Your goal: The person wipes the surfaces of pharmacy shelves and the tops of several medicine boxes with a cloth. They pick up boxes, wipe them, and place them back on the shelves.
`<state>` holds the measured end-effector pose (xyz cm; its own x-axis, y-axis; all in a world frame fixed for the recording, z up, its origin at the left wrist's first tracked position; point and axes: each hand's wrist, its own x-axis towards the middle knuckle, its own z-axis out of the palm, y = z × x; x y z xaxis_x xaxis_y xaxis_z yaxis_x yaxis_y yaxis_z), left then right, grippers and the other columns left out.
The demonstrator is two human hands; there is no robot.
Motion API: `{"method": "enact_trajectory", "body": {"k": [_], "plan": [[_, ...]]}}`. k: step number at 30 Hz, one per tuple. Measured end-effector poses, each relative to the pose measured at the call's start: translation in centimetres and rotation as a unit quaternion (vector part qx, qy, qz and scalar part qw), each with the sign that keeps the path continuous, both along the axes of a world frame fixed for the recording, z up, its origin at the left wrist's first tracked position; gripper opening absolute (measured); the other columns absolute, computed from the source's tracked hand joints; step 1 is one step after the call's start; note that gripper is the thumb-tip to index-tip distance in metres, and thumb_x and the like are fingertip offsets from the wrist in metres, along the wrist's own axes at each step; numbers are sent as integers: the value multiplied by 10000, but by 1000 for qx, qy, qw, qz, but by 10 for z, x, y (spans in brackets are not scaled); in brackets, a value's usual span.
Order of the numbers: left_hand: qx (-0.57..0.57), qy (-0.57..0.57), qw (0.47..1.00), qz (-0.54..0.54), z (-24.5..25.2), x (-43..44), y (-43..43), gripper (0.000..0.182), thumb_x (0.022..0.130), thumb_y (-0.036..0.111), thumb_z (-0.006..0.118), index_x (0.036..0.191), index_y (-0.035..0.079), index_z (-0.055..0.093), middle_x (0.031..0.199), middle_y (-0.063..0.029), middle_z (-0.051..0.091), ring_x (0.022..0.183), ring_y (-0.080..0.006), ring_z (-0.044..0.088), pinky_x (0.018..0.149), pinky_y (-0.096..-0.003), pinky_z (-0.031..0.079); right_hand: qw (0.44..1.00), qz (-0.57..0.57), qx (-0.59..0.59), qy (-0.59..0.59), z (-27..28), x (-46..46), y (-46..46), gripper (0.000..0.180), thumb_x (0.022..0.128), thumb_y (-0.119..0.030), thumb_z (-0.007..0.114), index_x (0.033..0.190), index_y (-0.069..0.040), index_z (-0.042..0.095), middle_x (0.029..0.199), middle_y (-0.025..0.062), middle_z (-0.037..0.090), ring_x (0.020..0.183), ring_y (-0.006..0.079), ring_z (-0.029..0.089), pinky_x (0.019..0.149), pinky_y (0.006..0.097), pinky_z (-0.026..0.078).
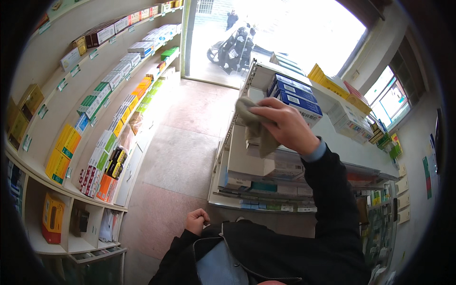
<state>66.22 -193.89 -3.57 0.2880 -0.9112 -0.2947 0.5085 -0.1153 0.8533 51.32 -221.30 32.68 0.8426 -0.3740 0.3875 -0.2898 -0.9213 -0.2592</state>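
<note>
My right hand [290,124] grips a crumpled olive-grey cloth [262,137], which hangs over the near end of a white shelving unit [245,164]. The cloth lies against the unit's slotted metal upright, and part of the shelf behind it is hidden. Just beyond my fingers, blue-and-white medicine boxes [297,101] are stacked on the upper shelf. My left hand [196,221] is low in front of my body, its fingers curled in, with nothing seen in them.
Wall shelves [103,53] with many medicine boxes run along the left, above open cubbyholes [82,242]. A tiled floor aisle [171,156] leads to a bright doorway, where a covered scooter [235,50] and a person [232,19] are outside. Yellow boxes [327,82] top the shelving unit.
</note>
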Motion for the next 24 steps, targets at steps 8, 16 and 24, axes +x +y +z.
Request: {"method": "enact_trajectory", "body": {"k": [8, 16, 24], "plan": [[12, -12, 998, -65, -12, -6, -9, 201, 779, -103, 455, 711, 24, 595, 690, -68, 623, 607, -126, 561, 575, -257, 455, 985, -128, 48, 109, -39, -169, -52, 363, 769, 73, 568, 1058, -40, 755, 1195, 156, 666, 1104, 346, 645, 1002, 392, 498], [8, -8, 997, -82, -13, -21, -17, 178, 774, -95, 458, 717, 19, 583, 681, -81, 607, 602, -143, 546, 575, -267, 446, 881, -445, -68, 143, -51, -281, -68, 256, 777, -52, 611, 994, -58, 748, 999, 186, 685, 969, 389, 647, 847, 458, 531], [-59, -91, 981, -158, 41, -51, -47, 158, 793, -66, 455, 717, 13, 569, 691, -74, 599, 636, -148, 542, 613, -274, 447, 977, -65, 95, 182, -43, -50, -19, 321, 903, -38, 545, 1185, -81, 692, 1199, 136, 621, 1014, 256, 633, 914, 392, 554]]}}
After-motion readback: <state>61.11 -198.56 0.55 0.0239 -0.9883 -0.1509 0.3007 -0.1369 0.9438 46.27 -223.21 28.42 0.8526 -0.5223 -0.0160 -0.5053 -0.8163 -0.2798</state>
